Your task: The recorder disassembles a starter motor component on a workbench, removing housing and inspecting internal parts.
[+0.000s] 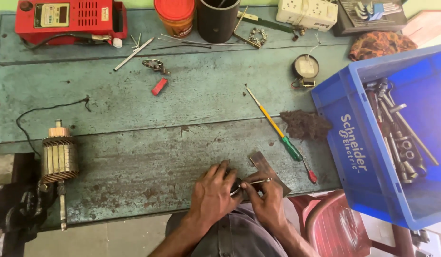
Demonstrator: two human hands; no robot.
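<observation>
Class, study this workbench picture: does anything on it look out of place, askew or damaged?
Yes. The motor armature lies at the bench's left edge, its shaft past the rim. The bench paint is worn and rust-stained. A dark fibrous clump sits loose beside the blue crate.

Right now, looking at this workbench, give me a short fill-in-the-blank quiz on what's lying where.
1. The crate holding metal tools at the bench's right end is ____ in colour.
2. Both hands, left hand and right hand, pinch a thin ____ rod.
3. The screwdriver has a yellow shaft and a ____ handle.

Missing words: blue; metal; green
</observation>
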